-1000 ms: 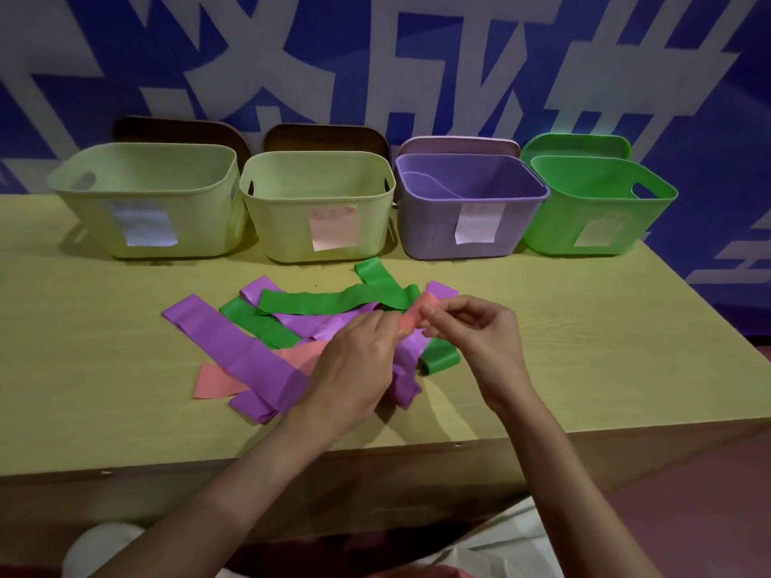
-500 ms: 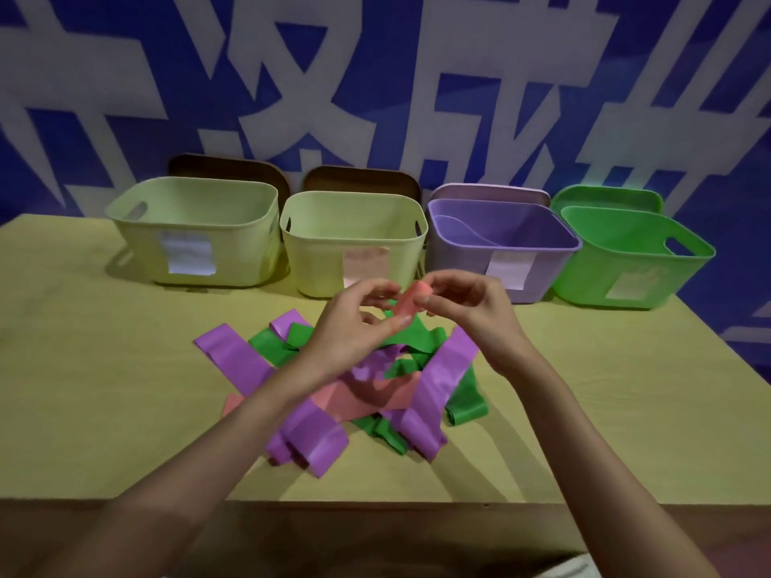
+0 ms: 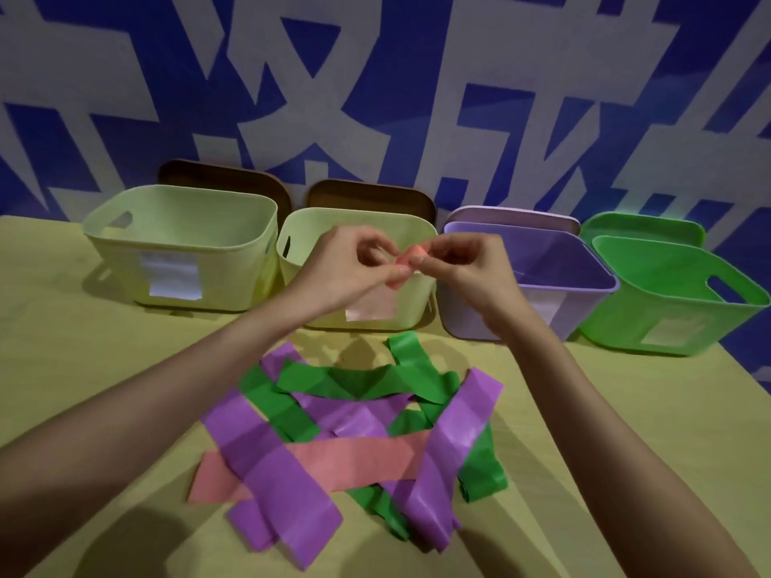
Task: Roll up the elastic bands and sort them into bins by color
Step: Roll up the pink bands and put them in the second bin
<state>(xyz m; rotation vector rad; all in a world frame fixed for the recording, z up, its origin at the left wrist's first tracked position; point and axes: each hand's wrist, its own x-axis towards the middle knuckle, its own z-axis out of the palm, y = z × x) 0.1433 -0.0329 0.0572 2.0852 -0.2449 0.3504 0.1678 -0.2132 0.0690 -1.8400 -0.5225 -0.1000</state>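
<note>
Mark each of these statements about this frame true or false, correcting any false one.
1. Both hands pinch a small pink rolled elastic band above the table. True; left hand, right hand.
2. Four plastic bins stand in a row. True.
3. The green plastic bin is at the left end. False; it is at the right end.
4. A flat pink elastic band lies in the pile on the yellow-green table. True.
5. The purple plastic bin holds rolled bands. False; none show inside.

Small salmon-pink rolled elastic band (image 3: 411, 260) largely covered by fingertips of both hands, pale paper labels (image 3: 174, 276) on the plastic bins too blurred to be read, both forearms cut off by the lower edge
</note>
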